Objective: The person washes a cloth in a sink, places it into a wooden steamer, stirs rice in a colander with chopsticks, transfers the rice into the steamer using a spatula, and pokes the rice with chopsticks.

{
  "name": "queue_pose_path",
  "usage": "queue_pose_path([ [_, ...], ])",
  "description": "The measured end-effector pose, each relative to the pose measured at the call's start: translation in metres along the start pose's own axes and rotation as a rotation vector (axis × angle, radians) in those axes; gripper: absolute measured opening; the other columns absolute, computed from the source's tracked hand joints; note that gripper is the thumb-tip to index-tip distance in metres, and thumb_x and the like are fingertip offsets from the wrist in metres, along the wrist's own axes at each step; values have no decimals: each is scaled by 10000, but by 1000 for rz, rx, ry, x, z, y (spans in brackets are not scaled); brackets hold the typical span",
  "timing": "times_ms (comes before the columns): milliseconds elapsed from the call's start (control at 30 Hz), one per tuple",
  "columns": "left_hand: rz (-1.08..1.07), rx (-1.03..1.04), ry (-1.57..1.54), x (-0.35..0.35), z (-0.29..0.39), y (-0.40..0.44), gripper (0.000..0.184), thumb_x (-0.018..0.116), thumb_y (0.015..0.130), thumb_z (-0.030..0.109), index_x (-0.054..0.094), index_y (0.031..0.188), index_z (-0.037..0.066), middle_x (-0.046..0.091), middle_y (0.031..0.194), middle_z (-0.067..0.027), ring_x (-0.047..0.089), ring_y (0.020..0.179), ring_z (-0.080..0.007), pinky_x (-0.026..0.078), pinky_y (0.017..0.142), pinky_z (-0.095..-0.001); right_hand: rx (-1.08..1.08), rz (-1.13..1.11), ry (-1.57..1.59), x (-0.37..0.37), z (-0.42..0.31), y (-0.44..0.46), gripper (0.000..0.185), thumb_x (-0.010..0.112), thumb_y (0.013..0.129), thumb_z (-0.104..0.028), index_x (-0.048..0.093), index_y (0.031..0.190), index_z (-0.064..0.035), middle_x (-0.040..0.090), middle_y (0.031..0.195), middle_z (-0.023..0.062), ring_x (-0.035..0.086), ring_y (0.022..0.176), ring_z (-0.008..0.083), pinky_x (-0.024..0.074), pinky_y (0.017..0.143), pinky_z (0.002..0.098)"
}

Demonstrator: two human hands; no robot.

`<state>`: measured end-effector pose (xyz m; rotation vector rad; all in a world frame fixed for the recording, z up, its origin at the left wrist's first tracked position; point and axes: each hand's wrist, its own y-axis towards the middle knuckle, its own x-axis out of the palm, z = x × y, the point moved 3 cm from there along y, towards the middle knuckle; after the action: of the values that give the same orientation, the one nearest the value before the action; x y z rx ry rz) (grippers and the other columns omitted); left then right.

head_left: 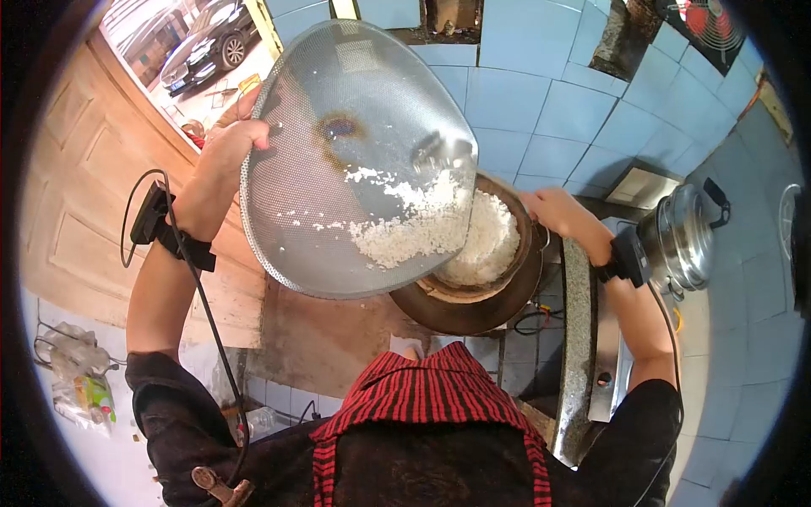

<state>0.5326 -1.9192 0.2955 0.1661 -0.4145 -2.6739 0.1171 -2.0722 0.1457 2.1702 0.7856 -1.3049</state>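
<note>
My left hand (239, 139) grips the upper left rim of a large perforated metal strainer (312, 186), which is tilted down to the right. White rice (405, 224) lies spread over its lower right part, with loose grains further left. Under the strainer's right edge stands a round wooden steamer bucket (521, 204), partly hidden, holding more white rice (494, 241). My right hand (557, 211) is closed at the bucket's right rim, beside a thin wire loop. The bucket sits in a wide dark wok (473, 318).
Stacked steel pots (683, 237) stand on the right by the blue tiled wall (532, 110). A stone counter edge (578, 338) runs beside the wok. To the left are a wooden door (93, 194) and a doorway with a car (207, 46) outside. Plastic bags (84, 372) hang lower left.
</note>
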Motion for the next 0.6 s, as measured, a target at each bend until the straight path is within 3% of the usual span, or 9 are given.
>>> queue_pose_path([
  [67, -37, 80, 71, 4, 6, -4, 677, 488, 636, -74, 526, 1306, 20, 633, 915, 3, 497, 651, -68, 408, 615, -194, 337, -80, 58, 3, -5, 12, 290, 410, 946, -232, 559, 1077, -21, 583, 694, 205, 594, 678, 385, 457, 622, 468],
  [100, -42, 83, 69, 8, 11, -6, 677, 488, 636, -74, 526, 1306, 20, 633, 915, 3, 497, 651, -68, 408, 615, -194, 340, -74, 58, 9, -1, 11, 290, 410, 946, -232, 559, 1077, -21, 583, 694, 205, 594, 678, 385, 457, 622, 468],
  [167, -53, 59, 161, 12, 17, -11, 677, 490, 644, -71, 514, 1315, 16, 635, 943, -3, 501, 656, -69, 405, 624, -191, 35, -33, -86, 27, 2, 7, 279, 382, 956, -190, 529, 1142, -44, 574, 696, 208, 605, 706, 380, 473, 620, 471],
  [367, -16, 29, 60, 1, -1, 4, 687, 506, 667, -75, 490, 1344, 42, 636, 916, -1, 497, 656, -68, 403, 631, -196, 221, -121, -67, 57, 54, -47, 262, 395, 952, -186, 587, 1056, -40, 589, 768, 224, 605, 730, 374, 483, 630, 473],
  [467, -34, -6, 89, -1, -3, 6, 695, 513, 670, -77, 479, 1353, 46, 633, 1024, -20, 507, 687, -73, 411, 643, -203, 189, -245, -247, 18, 17, -63, 286, 406, 952, -219, 599, 1013, -17, 600, 785, 227, 601, 746, 386, 478, 625, 479],
  [600, -28, 60, 108, 19, 11, -6, 754, 455, 645, -93, 404, 1391, 4, 612, 1124, -42, 521, 710, -76, 429, 620, -198, 6, -36, -158, -4, -20, -44, 408, 415, 967, -347, 593, 888, 12, 561, 668, 167, 591, 673, 301, 454, 555, 428],
])
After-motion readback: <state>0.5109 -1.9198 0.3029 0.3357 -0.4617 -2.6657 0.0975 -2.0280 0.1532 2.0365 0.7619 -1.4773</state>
